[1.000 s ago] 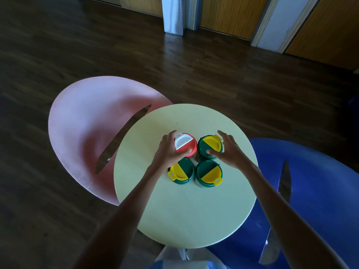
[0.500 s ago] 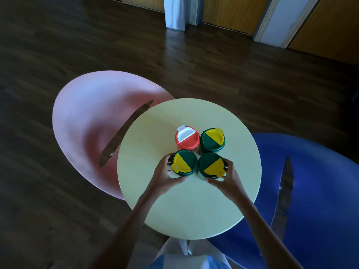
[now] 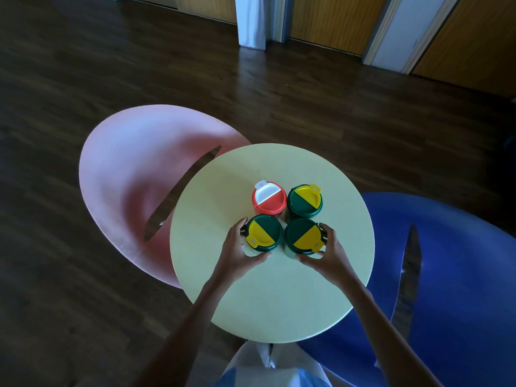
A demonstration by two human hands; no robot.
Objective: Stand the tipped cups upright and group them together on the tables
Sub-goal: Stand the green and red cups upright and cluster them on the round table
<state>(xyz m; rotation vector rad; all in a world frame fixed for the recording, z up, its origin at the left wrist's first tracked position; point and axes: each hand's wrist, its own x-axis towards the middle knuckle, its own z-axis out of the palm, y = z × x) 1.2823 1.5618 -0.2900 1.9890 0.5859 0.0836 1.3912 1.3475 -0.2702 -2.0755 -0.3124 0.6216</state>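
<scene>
From the head view I look down on a round pale-yellow desk (image 3: 279, 303) with four lidded cups standing upright in a tight two-by-two cluster near its middle. At the far left of the cluster is the red cup (image 3: 269, 198), its lid red with a white flap. Just to its right is the far green cup (image 3: 304, 201), green lid with a yellow half. In the near row sit the near-left green cup (image 3: 264, 233) and the near-right green cup (image 3: 303, 236), both with the same green and yellow lids. The four lids nearly touch one another; I cannot tell whether the cup bodies are actually in contact.

My left hand (image 3: 240, 255) is wrapped around the outer side of the near-left green cup, thumb curling under its near edge and fingers up its left side. My right hand (image 3: 328, 255) mirrors it on the near-right green cup, fingers on its right side and thumb along its near edge. Both hands are clamped on their cups, which stand on the desk.

A pink chair (image 3: 125, 185) sits left of the desk and a blue chair (image 3: 452, 261) to the right, on a dark wooden floor (image 3: 83, 65).
</scene>
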